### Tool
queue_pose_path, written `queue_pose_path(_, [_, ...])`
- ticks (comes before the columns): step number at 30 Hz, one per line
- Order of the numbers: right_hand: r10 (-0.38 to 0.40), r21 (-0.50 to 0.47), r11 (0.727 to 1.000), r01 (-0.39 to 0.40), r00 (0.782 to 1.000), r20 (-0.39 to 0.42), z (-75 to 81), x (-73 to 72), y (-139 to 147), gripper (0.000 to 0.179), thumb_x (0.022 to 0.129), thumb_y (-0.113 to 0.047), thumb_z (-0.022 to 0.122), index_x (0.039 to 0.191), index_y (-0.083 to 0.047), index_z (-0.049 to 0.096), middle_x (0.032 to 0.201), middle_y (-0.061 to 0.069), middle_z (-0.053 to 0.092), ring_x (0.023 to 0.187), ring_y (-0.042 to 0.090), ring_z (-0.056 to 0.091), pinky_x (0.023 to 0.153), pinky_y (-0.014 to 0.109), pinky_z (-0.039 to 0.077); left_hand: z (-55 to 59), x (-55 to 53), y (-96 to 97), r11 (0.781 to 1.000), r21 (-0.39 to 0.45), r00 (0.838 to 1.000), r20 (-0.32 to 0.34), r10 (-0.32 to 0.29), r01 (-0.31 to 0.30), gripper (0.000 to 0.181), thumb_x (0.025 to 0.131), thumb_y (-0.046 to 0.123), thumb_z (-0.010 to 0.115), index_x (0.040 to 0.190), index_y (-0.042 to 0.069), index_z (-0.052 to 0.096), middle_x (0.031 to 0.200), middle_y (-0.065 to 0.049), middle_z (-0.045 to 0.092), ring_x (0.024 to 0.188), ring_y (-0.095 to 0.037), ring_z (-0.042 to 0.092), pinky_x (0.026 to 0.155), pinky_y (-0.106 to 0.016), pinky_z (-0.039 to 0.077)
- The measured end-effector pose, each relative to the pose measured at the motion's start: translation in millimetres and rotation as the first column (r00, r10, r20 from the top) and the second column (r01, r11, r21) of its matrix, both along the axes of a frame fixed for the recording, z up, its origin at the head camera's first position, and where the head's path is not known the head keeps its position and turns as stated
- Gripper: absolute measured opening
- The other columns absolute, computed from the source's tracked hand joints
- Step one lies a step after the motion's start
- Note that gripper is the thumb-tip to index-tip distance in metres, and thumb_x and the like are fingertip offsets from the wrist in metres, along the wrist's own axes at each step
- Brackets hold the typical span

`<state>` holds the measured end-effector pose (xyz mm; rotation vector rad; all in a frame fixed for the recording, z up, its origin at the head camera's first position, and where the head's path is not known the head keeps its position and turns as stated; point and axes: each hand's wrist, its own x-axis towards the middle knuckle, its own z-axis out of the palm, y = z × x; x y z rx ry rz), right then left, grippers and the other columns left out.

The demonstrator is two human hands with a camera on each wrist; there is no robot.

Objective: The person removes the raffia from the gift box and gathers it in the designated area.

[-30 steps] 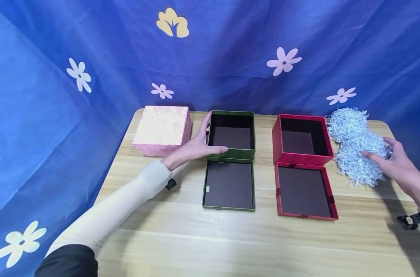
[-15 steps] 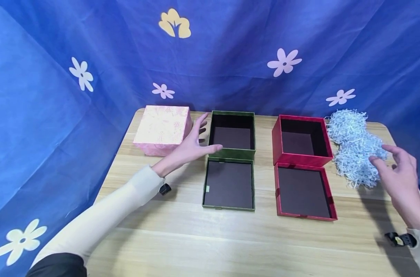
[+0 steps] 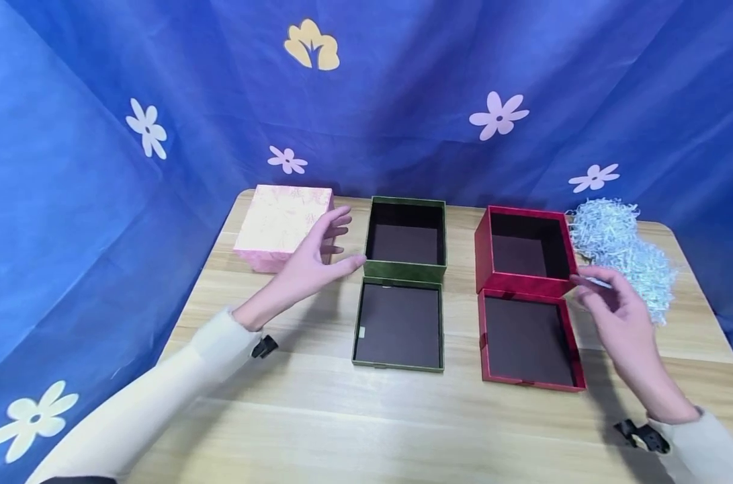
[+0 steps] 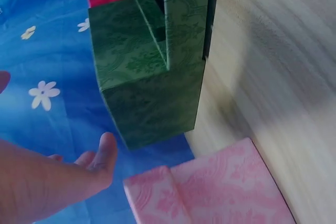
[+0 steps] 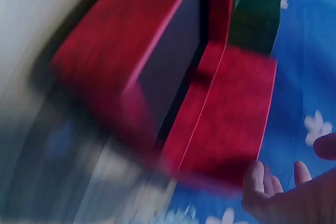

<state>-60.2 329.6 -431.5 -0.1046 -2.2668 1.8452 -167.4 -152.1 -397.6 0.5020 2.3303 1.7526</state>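
My left hand (image 3: 306,269), fingers spread and holding nothing, hovers over the right side of the closed pink box (image 3: 275,218). Its thumb points at the near left corner of the green box (image 3: 405,271); whether they touch I cannot tell. In the left wrist view the hand (image 4: 63,182) is beside the green box. My right hand (image 3: 623,323) is by the near right corner of the red box (image 3: 520,282), fingers loosely bent; contact is unclear. Both the green and red boxes are uncovered, with dark insides. Blur covers part of the red box in the right wrist view.
An upturned green lid (image 3: 402,329) lies in front of the green box, and an upturned red lid (image 3: 529,339) before the red one. Pale blue shredded paper (image 3: 605,228) lies right of the red box. A blue flowered cloth (image 3: 402,101) hangs behind the table (image 3: 414,430).
My left hand has drawn back left, from around the green box's left side to over the pink box. My right hand has come left from the shredded paper to the red box.
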Motion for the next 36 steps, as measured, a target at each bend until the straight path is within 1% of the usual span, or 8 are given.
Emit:
queue_pose_path(4, [0.047, -0.006, 0.999, -0.047, 0.999, -0.027, 9.2, 0.1, -29, 0.035, 0.109, -0.001, 0.065, 0.144, 0.002, 0.063, 0.127, -0.004, 0.075, 0.121, 0.007, 0.068, 0.096, 0.012, 0.051, 5.2, 7.4, -12.9, 0.999, 0.015, 0.999, -0.014, 0.03, -0.029, 0.078, 0.099, 0.012, 0.08, 0.166, 0.012, 0.04, 0.158, -0.01, 0.05, 0.141, -0.03, 0.05, 0.116, -0.054, 0.044])
queue_pose_path(10, [0.157, -0.048, 0.986, -0.162, 0.983, -0.094, 24.2, -9.7, -70, 0.033, 0.108, 0.004, 0.062, 0.142, 0.007, 0.061, 0.127, 0.006, 0.074, 0.121, 0.016, 0.07, 0.099, 0.019, 0.054, 10.8, 13.0, -42.9, 0.997, 0.003, 0.995, -0.057, 0.076, -0.076, 0.069, 0.104, 0.007, 0.073, 0.165, 0.007, 0.041, 0.155, -0.02, 0.052, 0.138, -0.039, 0.053, 0.116, -0.051, 0.045])
queue_pose_path(14, [0.242, -0.06, 0.967, -0.246, 0.968, -0.069, 27.1, -23.4, -101, 0.035, 0.109, 0.003, 0.06, 0.144, 0.008, 0.058, 0.134, 0.012, 0.069, 0.121, 0.019, 0.07, 0.098, 0.023, 0.056, 12.0, 13.0, -62.1, 0.991, 0.04, 0.986, -0.103, 0.132, -0.128, 0.059, 0.107, 0.005, 0.069, 0.162, 0.004, 0.046, 0.153, -0.024, 0.052, 0.137, -0.04, 0.055, 0.114, -0.037, 0.047])
queue_pose_path(18, [0.306, -0.059, 0.95, -0.306, 0.952, -0.015, 26.3, -39.8, -130, 0.041, 0.11, -0.001, 0.061, 0.149, 0.005, 0.055, 0.142, 0.014, 0.063, 0.123, 0.021, 0.07, 0.098, 0.026, 0.057, 10.6, 10.0, -79.8, 0.981, 0.068, 0.975, -0.119, 0.187, -0.18, 0.051, 0.108, 0.006, 0.067, 0.157, 0.004, 0.052, 0.147, -0.026, 0.053, 0.131, -0.034, 0.06, 0.103, -0.022, 0.051])
queue_pose_path(25, [0.428, -0.18, 0.89, -0.419, 0.904, 0.013, 25.9, -71.0, -188, 0.049, 0.107, 0.002, 0.06, 0.154, 0.007, 0.048, 0.146, 0.032, 0.058, 0.123, 0.046, 0.067, 0.099, 0.042, 0.06, 0.5, -9.0, -116.6, 0.949, 0.027, 0.933, -0.177, 0.313, -0.313, 0.048, 0.107, 0.013, 0.071, 0.153, 0.006, 0.06, 0.144, -0.018, 0.059, 0.129, -0.028, 0.057, 0.103, -0.019, 0.046])
queue_pose_path(30, [0.484, -0.342, 0.833, -0.434, 0.872, 0.073, 32.2, -91.3, -233, 0.051, 0.107, 0.0, 0.06, 0.157, 0.002, 0.048, 0.145, 0.032, 0.058, 0.126, 0.047, 0.064, 0.104, 0.058, 0.055, -9.0, -26.9, -144.3, 0.922, -0.043, 0.92, -0.104, 0.379, -0.385, 0.051, 0.109, 0.019, 0.069, 0.158, 0.014, 0.057, 0.149, -0.014, 0.055, 0.129, -0.021, 0.052, 0.099, -0.019, 0.042])
queue_pose_path(33, [0.507, -0.382, 0.815, -0.436, 0.855, 0.106, 35.3, -101.5, -260, 0.051, 0.107, 0.0, 0.06, 0.157, -0.002, 0.049, 0.144, 0.027, 0.058, 0.126, 0.043, 0.064, 0.105, 0.056, 0.055, -16.1, -39.5, -161.3, 0.93, -0.046, 0.931, 0.012, 0.366, -0.365, 0.054, 0.111, 0.019, 0.064, 0.163, 0.02, 0.053, 0.153, -0.015, 0.048, 0.127, -0.015, 0.051, 0.096, -0.019, 0.045])
queue_pose_path(36, [0.513, -0.368, 0.822, -0.435, 0.846, 0.146, 38.2, -110.5, -286, 0.055, 0.106, -0.002, 0.061, 0.16, -0.008, 0.049, 0.147, 0.02, 0.056, 0.13, 0.035, 0.062, 0.103, 0.046, 0.058, -22.5, -51.6, -176.1, 0.947, 0.015, 0.935, 0.162, 0.315, -0.321, 0.057, 0.112, 0.015, 0.06, 0.168, 0.022, 0.046, 0.153, -0.014, 0.044, 0.123, -0.013, 0.053, 0.09, -0.022, 0.05])
